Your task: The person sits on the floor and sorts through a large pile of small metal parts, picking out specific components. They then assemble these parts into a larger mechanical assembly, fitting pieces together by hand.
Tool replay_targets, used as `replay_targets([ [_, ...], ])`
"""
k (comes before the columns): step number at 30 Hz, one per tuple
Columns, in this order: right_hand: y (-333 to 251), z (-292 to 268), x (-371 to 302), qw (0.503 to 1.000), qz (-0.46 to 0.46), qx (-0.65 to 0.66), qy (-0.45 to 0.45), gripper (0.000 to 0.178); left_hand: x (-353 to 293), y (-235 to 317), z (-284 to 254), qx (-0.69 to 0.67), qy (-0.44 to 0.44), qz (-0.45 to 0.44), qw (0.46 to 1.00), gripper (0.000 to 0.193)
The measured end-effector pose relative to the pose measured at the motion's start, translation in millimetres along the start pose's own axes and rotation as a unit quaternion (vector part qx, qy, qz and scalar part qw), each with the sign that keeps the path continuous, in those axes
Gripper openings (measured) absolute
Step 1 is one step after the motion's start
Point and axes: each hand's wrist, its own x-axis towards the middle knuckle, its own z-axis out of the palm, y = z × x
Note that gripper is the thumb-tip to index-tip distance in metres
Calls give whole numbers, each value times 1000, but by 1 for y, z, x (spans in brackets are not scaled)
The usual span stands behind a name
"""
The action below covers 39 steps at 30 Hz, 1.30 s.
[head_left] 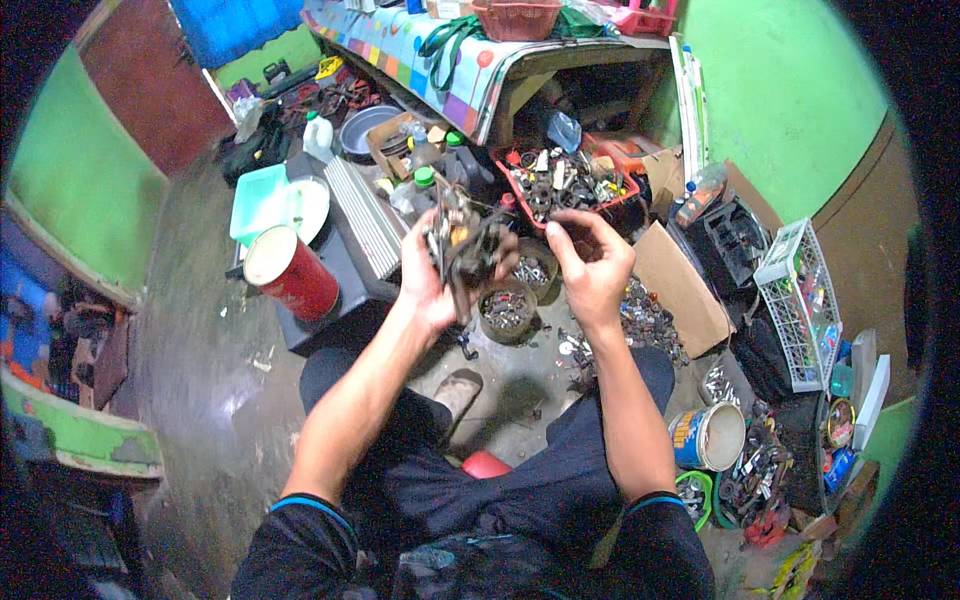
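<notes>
My left hand (424, 272) grips a dark, greasy metal mechanism (466, 250) with many small parts, held up in front of me and smeared by motion. Its exact kind does not show. Just to the right, apart from the mechanism, is my right hand (598, 268), fingers curled and the thumb tip close to the index fingertip. Whatever is pinched there, if anything, is too small to make out. Below the hands, a round tub (507, 312) of small metal parts stands on the floor, with a second tub (534, 270) behind it.
A red crate (632, 192) full of parts stands ahead. Loose dark parts (655, 320) and a cardboard sheet (680, 285) lie right. A red can (290, 274) sits left on a dark box. Near my right knee are a paint bucket (712, 437) and white basket (800, 300).
</notes>
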Motion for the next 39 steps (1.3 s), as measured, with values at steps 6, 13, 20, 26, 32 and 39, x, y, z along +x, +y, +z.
replay_targets([
  [6, -5, 11, -5, 998, -48, -32, -26, 12, -26, -5, -32, 32, 168, -9, 985, 49],
  [13, -3, 20, -4, 968, -6, -84, -237, 16, -42, -15, -52, 111, 163, -96, 976, 49],
  [20, 15, 19, -6, 932, 53, -55, -353, 27, -44, -22, -56, 108, 187, -106, 970, 45],
  [26, 18, 11, 2, 916, 154, -44, -368, 21, -41, -24, -59, 99, 161, -139, 972, 51],
  [32, 21, 13, 1, 908, 189, 34, -372, 20, -43, -26, -62, 93, 164, -154, 970, 52],
  [39, 27, 9, 0, 934, 169, -10, -316, 15, -44, -32, -61, 85, 187, -168, 964, 51],
])
